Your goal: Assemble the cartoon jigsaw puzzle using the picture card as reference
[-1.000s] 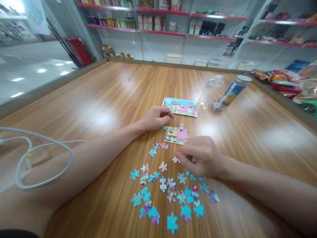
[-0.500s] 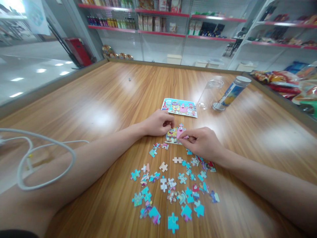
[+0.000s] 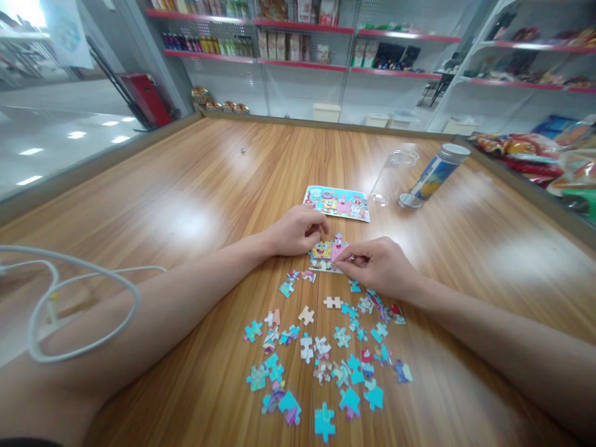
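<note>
A partly joined jigsaw puzzle (image 3: 321, 251) with yellow and pink cartoon figures lies on the wooden table between my hands. My left hand (image 3: 298, 231) rests at its upper left, fingers curled in; what they hold, if anything, is hidden. Thumb and fingertips of my right hand (image 3: 379, 264) are pinched on a pink puzzle piece (image 3: 339, 253) at the right side of the joined part. Just beyond lies a picture card (image 3: 342, 203) with the same figures. Loose puzzle pieces (image 3: 325, 421), many of them light blue, are scattered nearer to me, several close under my right wrist.
A clear plastic cylinder (image 3: 393, 177) and a blue tube (image 3: 440, 172) with a metal lid (image 3: 410, 200) stand at the back right. A white cable (image 3: 135, 292) loops over my left forearm. Snack bags (image 3: 526, 158) lie past the table's right edge; shelves (image 3: 302, 64) stand behind.
Almost nothing differs. The whole view has shifted very slightly, and both hands stay at the joined puzzle in nearly the same pose.
</note>
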Demonstrator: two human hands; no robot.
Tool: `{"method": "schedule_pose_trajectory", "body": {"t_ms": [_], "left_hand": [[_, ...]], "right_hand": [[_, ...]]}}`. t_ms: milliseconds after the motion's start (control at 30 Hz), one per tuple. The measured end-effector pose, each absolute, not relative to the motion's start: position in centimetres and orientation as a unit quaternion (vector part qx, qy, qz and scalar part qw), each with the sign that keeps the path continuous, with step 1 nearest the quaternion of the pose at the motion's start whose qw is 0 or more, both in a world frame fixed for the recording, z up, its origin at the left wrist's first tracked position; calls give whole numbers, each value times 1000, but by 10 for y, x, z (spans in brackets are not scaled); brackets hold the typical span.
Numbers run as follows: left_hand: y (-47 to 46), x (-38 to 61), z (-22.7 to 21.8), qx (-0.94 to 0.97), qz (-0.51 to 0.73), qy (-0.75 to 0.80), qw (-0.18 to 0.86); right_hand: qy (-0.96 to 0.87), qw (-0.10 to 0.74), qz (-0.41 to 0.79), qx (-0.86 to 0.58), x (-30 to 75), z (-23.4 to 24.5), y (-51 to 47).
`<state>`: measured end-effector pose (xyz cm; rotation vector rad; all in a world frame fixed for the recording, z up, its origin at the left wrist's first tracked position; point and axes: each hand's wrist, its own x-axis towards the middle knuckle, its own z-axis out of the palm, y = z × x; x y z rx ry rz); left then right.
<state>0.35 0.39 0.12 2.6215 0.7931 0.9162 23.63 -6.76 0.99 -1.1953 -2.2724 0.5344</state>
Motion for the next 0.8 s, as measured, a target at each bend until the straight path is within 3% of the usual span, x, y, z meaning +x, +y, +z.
{"method": "schedule_pose_trajectory", "body": {"t_ms": [233, 433, 533, 667, 800], "left_hand": [[2, 2, 4, 912, 305, 248, 114], [3, -1, 2, 927, 271, 226, 123], [4, -2, 2, 930, 268, 219, 122], [3, -2, 4, 930, 268, 220, 120], [1, -1, 5, 931, 263, 222, 117]], "right_hand": [[-735, 317, 364, -477, 245, 16, -45], [-764, 94, 533, -350, 269, 36, -23], [-816, 23, 479, -322, 267, 43, -30], [-867, 1, 341, -363, 258, 49, -40], [-867, -40, 349, -352, 258, 56, -43]]}}
